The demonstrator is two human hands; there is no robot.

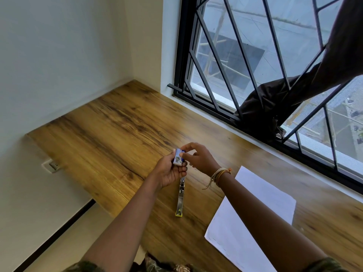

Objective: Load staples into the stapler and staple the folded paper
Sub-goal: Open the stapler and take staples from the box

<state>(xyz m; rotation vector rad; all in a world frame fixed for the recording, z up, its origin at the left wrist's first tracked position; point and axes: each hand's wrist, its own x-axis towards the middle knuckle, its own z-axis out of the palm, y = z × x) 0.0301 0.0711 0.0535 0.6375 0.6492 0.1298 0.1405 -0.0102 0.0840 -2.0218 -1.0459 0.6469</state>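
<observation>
My left hand [169, 170] holds a small blue and white staple box [178, 157] above the wooden desk [110, 134]. My right hand [198, 157] pinches the box's far end with thumb and fingertips. Below the hands, the stapler [180, 197] lies opened out flat on the desk, a metal strip with a yellow end nearest me; its far end is hidden under my left hand. A white sheet of paper [249, 216] lies flat on the desk to the right of the stapler.
A barred window [255, 75] runs along the desk's far right side, with dark cloth [275, 103] bunched on its sill. White walls close off the far left corner. A wall socket [51, 165] sits below the desk's left edge.
</observation>
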